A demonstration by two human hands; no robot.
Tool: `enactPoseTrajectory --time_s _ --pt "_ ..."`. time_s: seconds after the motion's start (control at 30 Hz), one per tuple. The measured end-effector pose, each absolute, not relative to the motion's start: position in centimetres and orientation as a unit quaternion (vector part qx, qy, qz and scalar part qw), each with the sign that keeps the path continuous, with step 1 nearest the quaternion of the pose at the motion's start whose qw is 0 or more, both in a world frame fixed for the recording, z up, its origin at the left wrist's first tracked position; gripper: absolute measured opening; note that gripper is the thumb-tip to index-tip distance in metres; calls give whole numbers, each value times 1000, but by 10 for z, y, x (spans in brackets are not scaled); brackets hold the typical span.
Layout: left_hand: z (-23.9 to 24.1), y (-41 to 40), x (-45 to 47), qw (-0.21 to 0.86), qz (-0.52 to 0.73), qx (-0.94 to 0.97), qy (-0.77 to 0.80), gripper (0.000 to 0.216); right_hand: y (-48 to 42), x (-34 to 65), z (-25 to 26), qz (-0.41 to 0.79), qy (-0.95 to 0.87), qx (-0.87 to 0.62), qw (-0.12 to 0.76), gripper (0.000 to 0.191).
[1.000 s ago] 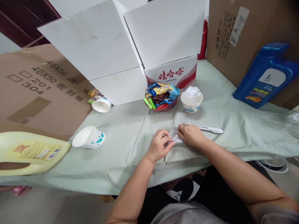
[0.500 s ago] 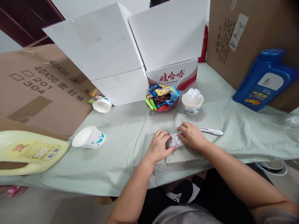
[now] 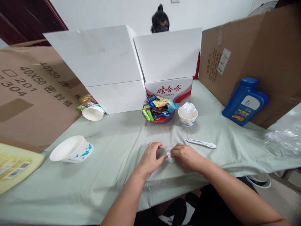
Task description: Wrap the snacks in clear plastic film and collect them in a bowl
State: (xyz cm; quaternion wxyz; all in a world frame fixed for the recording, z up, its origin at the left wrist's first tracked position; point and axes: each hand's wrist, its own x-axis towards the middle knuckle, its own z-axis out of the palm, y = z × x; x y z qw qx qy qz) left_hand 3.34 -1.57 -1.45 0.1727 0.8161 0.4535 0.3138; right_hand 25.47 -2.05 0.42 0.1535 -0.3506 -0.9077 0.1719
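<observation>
A crumpled piece of clear plastic wrap [image 3: 169, 155] sits bunched on the cloth between my hands. My right hand [image 3: 189, 157] pinches its right side with the fingers together. At its left edge is the thumb tip of my left hand [image 3: 149, 159], whose fingers curve away with a gap between them and the thumb. Just beyond my right hand lies a white utility knife [image 3: 202, 143]. Behind it stands a paper bowl [image 3: 187, 122] with clear plastic [image 3: 188, 108] bunched inside.
A red bowl [image 3: 164, 119] heaped with wrapped snacks stands before white boxes [image 3: 166, 56]. Paper bowls [image 3: 82, 153] are on the left, one tipped over. A yellow jug [image 3: 18, 164] lies front left; a blue bottle [image 3: 245, 102] leans against a carton at right. Someone's head shows behind the boxes.
The plastic wrap is bunched smaller. My left hand has loosened around it, while my right hand still holds it. The view has tilted up, bringing a person's head into sight.
</observation>
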Motion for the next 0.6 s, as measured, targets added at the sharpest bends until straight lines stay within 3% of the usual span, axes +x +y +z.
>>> enactPoseTrajectory --time_s 0.17,0.23,0.27,0.33,0.37,0.5,0.6 --pt "-19 -11 31 173 313 833 423 16 27 280 64 28 -819 -495 287 32" --pt "-18 -11 31 174 307 836 420 15 58 290 86 -49 -774 -563 287 38" --pt "-18 -12 31 175 301 838 420 14 73 293 92 -58 -766 -593 240 40" --pt "-17 -13 32 175 289 841 423 14 98 297 92 -15 -790 -610 58 45" --pt "-17 -14 32 176 285 841 425 14 107 298 88 -3 -796 -604 18 49" --pt "-15 -16 34 183 266 842 433 16 123 296 68 17 -804 -590 -72 67" --pt "-13 -17 34 190 254 842 436 16 124 293 65 6 -802 -589 -104 63"
